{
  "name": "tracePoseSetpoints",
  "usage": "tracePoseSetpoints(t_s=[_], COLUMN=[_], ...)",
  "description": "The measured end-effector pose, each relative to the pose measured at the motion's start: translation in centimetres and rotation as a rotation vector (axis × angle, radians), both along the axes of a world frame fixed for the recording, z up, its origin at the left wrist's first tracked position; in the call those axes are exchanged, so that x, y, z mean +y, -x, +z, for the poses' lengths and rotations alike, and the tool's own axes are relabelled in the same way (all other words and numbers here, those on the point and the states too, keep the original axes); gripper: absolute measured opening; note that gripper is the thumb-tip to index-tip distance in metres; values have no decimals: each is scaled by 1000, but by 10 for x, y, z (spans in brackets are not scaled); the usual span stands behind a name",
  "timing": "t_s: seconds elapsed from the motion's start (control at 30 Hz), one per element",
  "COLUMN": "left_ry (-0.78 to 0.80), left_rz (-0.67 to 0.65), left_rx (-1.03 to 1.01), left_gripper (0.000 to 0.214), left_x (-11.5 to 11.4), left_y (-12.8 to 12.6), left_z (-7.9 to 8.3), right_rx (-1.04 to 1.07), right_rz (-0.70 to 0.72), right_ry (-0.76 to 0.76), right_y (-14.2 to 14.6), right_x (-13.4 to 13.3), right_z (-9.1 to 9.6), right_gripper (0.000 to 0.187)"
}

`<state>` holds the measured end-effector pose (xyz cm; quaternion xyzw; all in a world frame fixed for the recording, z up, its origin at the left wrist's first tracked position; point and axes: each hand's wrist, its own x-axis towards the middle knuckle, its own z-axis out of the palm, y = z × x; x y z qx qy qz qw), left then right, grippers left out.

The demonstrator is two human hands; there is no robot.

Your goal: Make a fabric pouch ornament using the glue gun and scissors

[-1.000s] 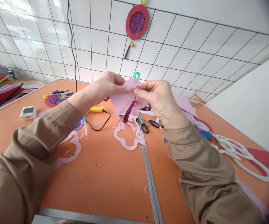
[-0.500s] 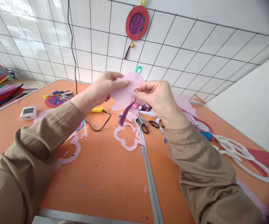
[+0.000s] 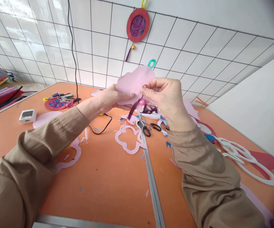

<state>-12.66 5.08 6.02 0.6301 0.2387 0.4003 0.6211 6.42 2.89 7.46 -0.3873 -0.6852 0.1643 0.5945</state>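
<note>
My left hand (image 3: 114, 98) grips a pink scalloped paper shape (image 3: 134, 80) by its lower left, thumb on the near face. A green loop (image 3: 152, 63) sticks up from the paper's top edge. Between the thumb and fingertips of my right hand (image 3: 164, 95) is the cord of a purple tassel (image 3: 134, 109) with a pink bell (image 3: 142, 102); a small dark loop of cord rises above the pinch. The tassel hangs in front of the paper's lower part. Below, black-handled scissors (image 3: 146, 130) lie on the table beside a pink paper outline (image 3: 128, 151).
On the orange table (image 3: 108, 183) lie paper scraps, a white box-shaped device (image 3: 28, 116), keys on a red-rimmed disc (image 3: 56, 104), and white ring cutouts (image 3: 258, 171) at right. A red round ornament (image 3: 138, 25) hangs on the tiled wall. A cord (image 3: 72, 47) runs down the wall.
The paper has turned and its green loop has shifted right and up. My left hand's grip sits lower on it. My right hand, with the tassel, has moved slightly right.
</note>
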Motion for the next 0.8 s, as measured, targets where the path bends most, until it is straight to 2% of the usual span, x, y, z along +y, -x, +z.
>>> tracePoseSetpoints(t_s=[0.17, 0.4, 0.53, 0.63, 0.8], left_ry=[47, 91, 140, 170, 220], left_rz=[37, 85, 139, 132, 78], left_rx=[-94, -89, -142, -170, -242], left_gripper=[45, 27, 18, 14, 13], left_x=[7, 6, 5, 6, 1], left_y=[1, -2, -3, -4, -11], left_z=[-5, -6, -6, -6, -5], right_rx=[-87, -189, -280, -328, -387], right_rz=[-61, -103, -182, -226, -152], right_ry=[-150, -224, -401, -526, -358], right_y=[-7, -12, -10, -4, 4], right_x=[5, 11, 3, -8, -17], right_z=[0, -4, -2, 1, 1], right_gripper=[11, 16, 19, 18, 23])
